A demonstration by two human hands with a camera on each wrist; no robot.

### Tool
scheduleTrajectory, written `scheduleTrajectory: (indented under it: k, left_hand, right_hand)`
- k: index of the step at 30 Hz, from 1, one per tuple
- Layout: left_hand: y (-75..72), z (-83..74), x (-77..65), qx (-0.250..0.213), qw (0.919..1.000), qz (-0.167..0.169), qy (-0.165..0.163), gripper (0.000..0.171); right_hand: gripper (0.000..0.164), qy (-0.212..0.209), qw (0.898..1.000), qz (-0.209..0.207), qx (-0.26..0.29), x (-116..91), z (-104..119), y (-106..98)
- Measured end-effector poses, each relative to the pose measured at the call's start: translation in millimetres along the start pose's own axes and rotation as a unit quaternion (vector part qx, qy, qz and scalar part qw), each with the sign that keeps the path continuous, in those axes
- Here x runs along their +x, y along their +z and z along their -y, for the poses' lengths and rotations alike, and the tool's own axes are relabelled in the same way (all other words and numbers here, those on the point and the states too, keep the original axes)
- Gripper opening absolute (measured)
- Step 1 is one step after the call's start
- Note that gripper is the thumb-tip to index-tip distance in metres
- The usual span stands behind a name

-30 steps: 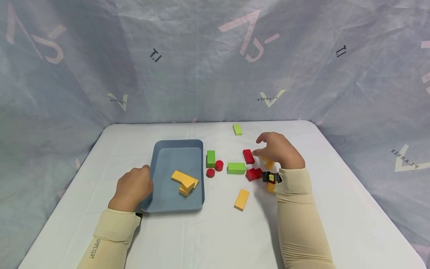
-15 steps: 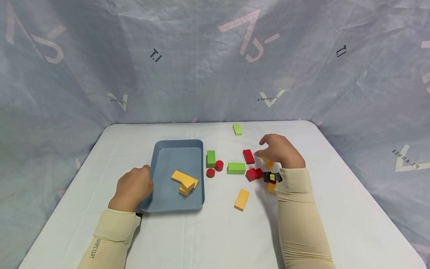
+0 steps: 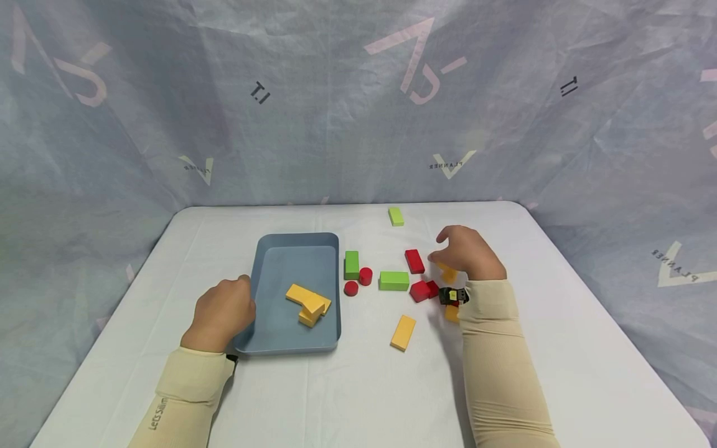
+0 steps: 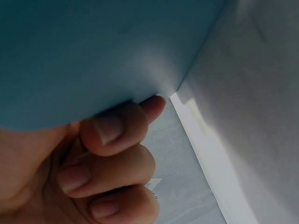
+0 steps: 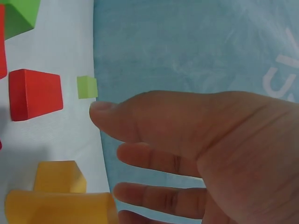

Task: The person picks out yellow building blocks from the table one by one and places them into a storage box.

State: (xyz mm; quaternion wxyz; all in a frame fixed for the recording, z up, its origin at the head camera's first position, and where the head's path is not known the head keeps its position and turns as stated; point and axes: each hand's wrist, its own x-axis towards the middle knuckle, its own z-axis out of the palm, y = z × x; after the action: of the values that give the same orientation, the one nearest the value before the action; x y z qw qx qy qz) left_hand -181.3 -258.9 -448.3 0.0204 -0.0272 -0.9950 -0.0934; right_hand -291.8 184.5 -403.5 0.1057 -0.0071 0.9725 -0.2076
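My left hand (image 3: 223,314) grips the left wall of a blue-grey tray (image 3: 294,261); its curled fingers (image 4: 112,172) show under the rim in the left wrist view. Several yellow blocks (image 3: 305,302) lie piled in the tray. Over the right side of the table, my right hand (image 3: 472,254) is held with thumb and fingers apart and nothing between them. Partly hidden below it are yellow blocks (image 3: 448,274), one with a rounded side (image 5: 60,207). A red block (image 3: 414,261) lies just left of the fingertips.
Between tray and right hand lie green blocks (image 3: 394,280), red cylinders (image 3: 366,275) and red blocks (image 3: 420,291). One yellow block (image 3: 403,333) lies nearer the front, and a light green block (image 3: 396,216) at the back. A grey curtain (image 3: 347,124) hangs behind the white table (image 3: 347,398).
My right hand has drifted slightly right and toward the front, away from the red block. The left hand, tray and blocks stay where they were.
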Motion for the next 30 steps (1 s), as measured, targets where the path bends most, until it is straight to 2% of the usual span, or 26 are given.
scheduleTrajectory:
  k: [30]
  left_hand:
    - [-0.6,-1.0,-0.6,-0.001,0.9999,0.015,-0.009,0.015]
  right_hand:
    - [0.042,0.036,0.999,-0.014,0.0,11,-8,14]
